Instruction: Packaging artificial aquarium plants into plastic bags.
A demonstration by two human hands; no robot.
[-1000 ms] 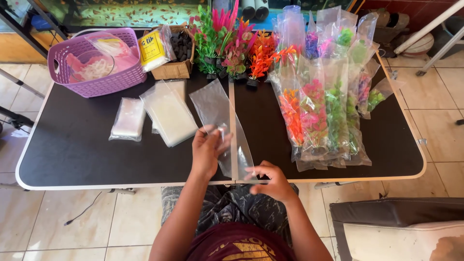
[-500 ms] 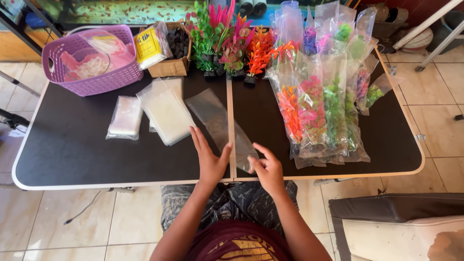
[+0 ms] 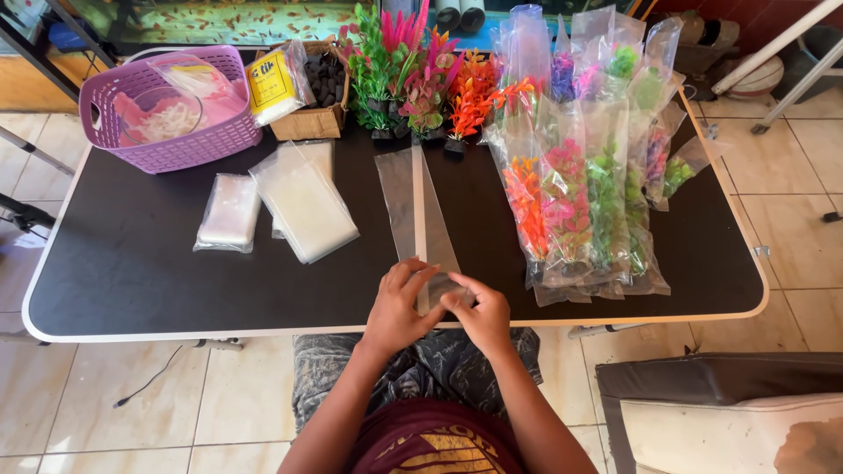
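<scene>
Clear bag (image 3: 413, 206) near end hidden under left hand (image 3: 397, 309), right hand (image 3: 479, 313); both grips pinching it.

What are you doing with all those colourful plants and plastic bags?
A person sits at a black table. Both hands, the left hand and the right hand, pinch the near end of a long clear plastic bag that lies flat on the table. To the right lie bags of plastic plants already packed. More plants stand unpacked at the back, next to a purple basket, and stacks of empty bags lie to the left.
</scene>
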